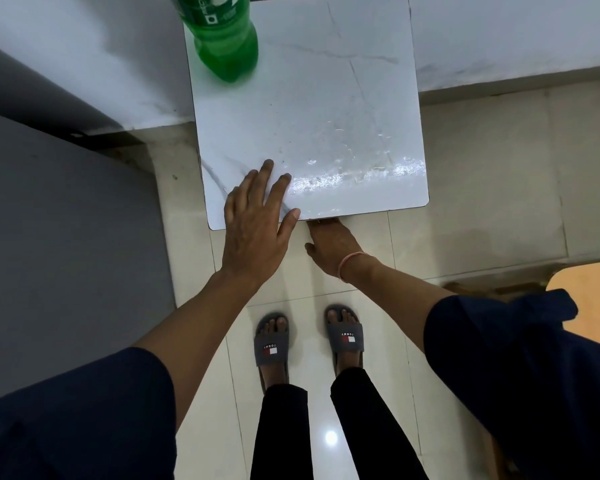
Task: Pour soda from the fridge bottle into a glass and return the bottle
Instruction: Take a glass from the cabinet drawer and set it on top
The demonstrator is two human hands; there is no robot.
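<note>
Looking down, we see pale glossy floor tiles (465, 188) around a small white marbled desk (326, 109), its rounded near corners jutting toward us and its far side set against a grey-white wall base (94, 74). A dark grey panel (59, 237) fills the left side, close to the desk's left edge, while the floor to the right of the desk lies open up to a low step. Most of the desk top is bare, with a wet, shiny streak (361, 174) near its front edge. The green soda bottle (226, 39) stands at the far left corner of the desk, its upper part cut off by the frame; we can see its translucent green body, a label with white print, and green liquid down to the lobed base. No glass shows. Our left hand (257, 230) lies flat with fingers spread over the near left corner of the desk, holding nothing. Our right hand (333, 244) reaches below the front edge, its fingers hidden under the top, so we cannot tell its state; a pink band (350, 263) circles the wrist. Grey slippers (272, 344) stand on the tiles below.
</note>
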